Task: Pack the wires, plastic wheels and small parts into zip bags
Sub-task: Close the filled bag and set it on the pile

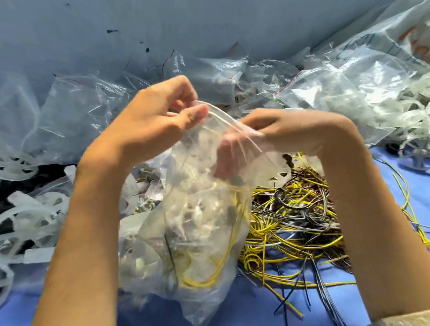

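Note:
A clear zip bag (200, 226) hangs in the middle, holding small white parts and a few yellow wires. My left hand (153, 121) pinches the bag's top edge between thumb and fingers. My right hand (290, 130) grips the same top edge further right, its fingers partly seen through the plastic. Behind the bag lies a tangled heap of yellow, grey and brown wires (293, 221) on the blue table (425, 195). White plastic wheels (10, 165) lie at the left.
Empty and filled clear bags (80, 115) pile up along the back. A large bag of white plastic strips and wheels (371, 97) sits at the right. More wheels and strips (24, 225) crowd the left. A blue-grey wall rises behind.

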`<action>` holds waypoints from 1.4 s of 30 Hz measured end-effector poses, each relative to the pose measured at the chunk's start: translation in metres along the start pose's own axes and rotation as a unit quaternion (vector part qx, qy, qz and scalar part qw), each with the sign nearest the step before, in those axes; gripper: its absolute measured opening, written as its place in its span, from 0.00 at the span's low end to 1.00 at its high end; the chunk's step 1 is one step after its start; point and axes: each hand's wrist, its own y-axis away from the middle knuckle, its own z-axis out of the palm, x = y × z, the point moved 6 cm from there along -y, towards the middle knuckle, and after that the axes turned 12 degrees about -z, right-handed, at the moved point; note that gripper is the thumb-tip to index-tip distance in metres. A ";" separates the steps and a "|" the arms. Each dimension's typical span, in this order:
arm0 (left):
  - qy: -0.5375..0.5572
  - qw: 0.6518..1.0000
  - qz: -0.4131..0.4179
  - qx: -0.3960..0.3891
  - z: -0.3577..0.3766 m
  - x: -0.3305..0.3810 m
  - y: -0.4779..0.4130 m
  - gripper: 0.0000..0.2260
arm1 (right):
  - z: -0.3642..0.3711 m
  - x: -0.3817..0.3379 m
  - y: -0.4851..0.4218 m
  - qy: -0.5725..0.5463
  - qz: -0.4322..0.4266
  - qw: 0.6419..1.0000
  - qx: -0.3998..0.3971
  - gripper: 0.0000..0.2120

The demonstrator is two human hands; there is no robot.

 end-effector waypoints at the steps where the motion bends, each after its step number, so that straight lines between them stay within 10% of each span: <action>1: -0.021 1.000 -0.009 0.017 -0.003 -0.007 -0.002 0.08 | -0.001 0.002 0.001 -0.048 -0.001 0.999 0.021 0.19; 9: -0.053 0.986 -0.105 -0.119 0.006 -0.036 0.000 0.19 | -0.011 0.019 0.022 0.054 0.053 0.997 -0.022 0.13; 17: 0.280 0.908 0.081 -0.302 -0.005 0.004 0.028 0.12 | 0.001 -0.032 0.024 -0.331 -0.218 0.916 -0.056 0.05; 24: -0.003 0.994 -0.106 -0.024 -0.009 -0.050 -0.005 0.16 | -0.034 0.027 0.020 -0.059 -0.029 0.983 0.169 0.09; 29: 0.142 0.990 -0.005 -0.009 -0.020 -0.029 -0.001 0.13 | -0.046 -0.005 0.029 -0.207 -0.209 0.936 0.194 0.07; 34: 0.147 0.985 -0.067 0.053 -0.014 -0.048 -0.013 0.05 | -0.052 0.025 0.027 -0.093 -0.081 0.959 0.254 0.11; 39: 0.066 0.970 -0.172 -0.157 0.004 -0.066 0.002 0.43 | -0.042 0.043 0.030 -0.030 0.051 0.985 0.159 0.20; 42: 0.020 0.949 -0.143 -0.280 0.021 -0.060 0.012 0.39 | -0.024 0.038 0.026 -0.076 0.060 0.990 0.101 0.33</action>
